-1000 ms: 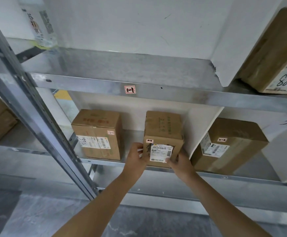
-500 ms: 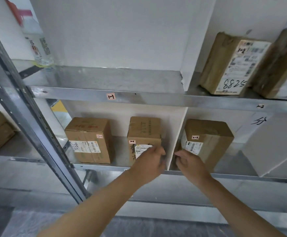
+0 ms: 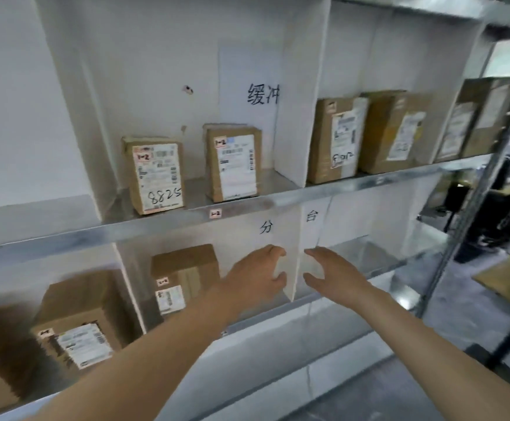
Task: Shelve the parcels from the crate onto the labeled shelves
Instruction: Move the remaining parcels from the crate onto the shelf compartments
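Both our hands are empty, fingers spread; our left hand (image 3: 255,279) and right hand (image 3: 335,276) hover either side of a white divider (image 3: 293,262) on the lower shelf (image 3: 369,268); parcels stand upright on the shelves; the "8825" parcel (image 3: 156,174) sits on the upper shelf (image 3: 95,229); another parcel (image 3: 183,278) sits just left of our left hand.
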